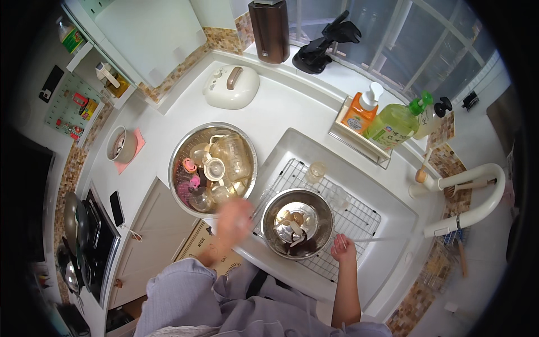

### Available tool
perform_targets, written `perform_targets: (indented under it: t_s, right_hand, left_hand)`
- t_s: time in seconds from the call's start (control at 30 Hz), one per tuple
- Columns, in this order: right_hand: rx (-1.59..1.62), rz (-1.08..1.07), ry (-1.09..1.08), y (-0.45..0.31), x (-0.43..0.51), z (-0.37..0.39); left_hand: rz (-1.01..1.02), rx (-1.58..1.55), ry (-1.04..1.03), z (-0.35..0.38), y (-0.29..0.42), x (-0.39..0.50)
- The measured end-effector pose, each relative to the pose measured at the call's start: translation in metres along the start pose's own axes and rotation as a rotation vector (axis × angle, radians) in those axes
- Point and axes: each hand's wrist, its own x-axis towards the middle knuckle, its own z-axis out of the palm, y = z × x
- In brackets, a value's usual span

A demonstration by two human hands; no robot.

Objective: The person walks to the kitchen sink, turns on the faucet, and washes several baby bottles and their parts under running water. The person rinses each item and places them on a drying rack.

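My left hand, blurred, is over the near rim of a perforated metal colander; whether it holds anything cannot be told. The colander holds clear bottles, a white-rimmed cup part and pink pacifiers. In the sink, a steel bowl with small pale parts in it rests on a wire rack. To its right is my right hand, fingers curled, under a thin stream of water; its grip is unclear. A small clear cup stands on the rack behind the bowl.
A white faucet arches in from the right. Soap pump bottles stand in a caddy behind the sink. A cream lid-like appliance lies on the back counter. At left are a bowl, a phone and a stove.
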Motion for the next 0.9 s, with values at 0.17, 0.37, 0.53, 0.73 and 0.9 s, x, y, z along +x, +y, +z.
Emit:
perform_targets:
  t_s: [0.17,0.37,0.53,0.73,0.9]
  right_hand:
    - [-0.051,0.061,0.208,-0.014,-0.009,0.002]
    - [-0.059,0.11,0.223,0.002,-0.009,0.001]
    - [-0.054,0.112,0.205,0.006,-0.005,-0.012]
    - [-0.072,0.114,0.157,0.013,-0.009,-0.013]
    - [-0.204,-0.138,-0.075,0.035,-0.063,0.029]
  left_hand:
    - [0.057,0.598,-0.132,-0.084,-0.086,0.084]
    - [0.124,1.238,-0.828,-0.047,-0.123,0.123]
    - [-0.182,1.038,-0.75,-0.053,-0.123,0.126]
    - [-0.363,0.727,-0.179,-0.097,-0.052,0.097]
    - [-0.479,0.168,0.169,-0.094,0.019,0.081]
